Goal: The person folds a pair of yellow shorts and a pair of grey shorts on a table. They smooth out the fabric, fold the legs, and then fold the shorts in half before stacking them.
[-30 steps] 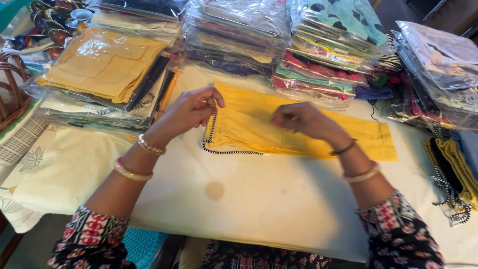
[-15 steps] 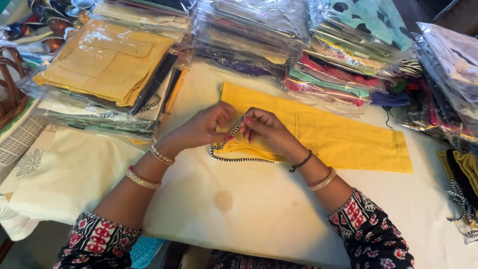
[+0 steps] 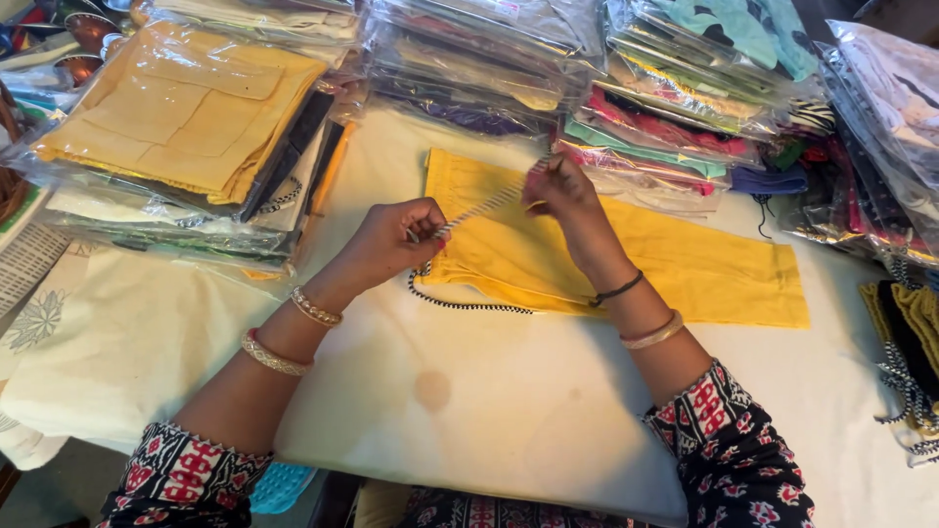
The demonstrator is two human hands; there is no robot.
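Black-and-white striped drawstring cord (image 3: pixel 486 206), pulled taut above the folded yellow cotton garment (image 3: pixel 626 256), mid-desk. Left hand (image 3: pixel 396 238) fingers pinched together on the cord's near end; right hand (image 3: pixel 559 186) fingers pinched on its far end. The rest of the cord loops along the garment's near-left edge. White cloth-covered desk (image 3: pixel 469 391). Stacks of bagged fabrics (image 3: pixel 675 108) lie far. Risk: an uneven tug could bunch the garment's edge or drag the cord out.

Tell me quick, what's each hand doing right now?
Left hand: closed, pinching one end of the black-and-white striped drawstring cord.
Right hand: closed, pinching its other end.
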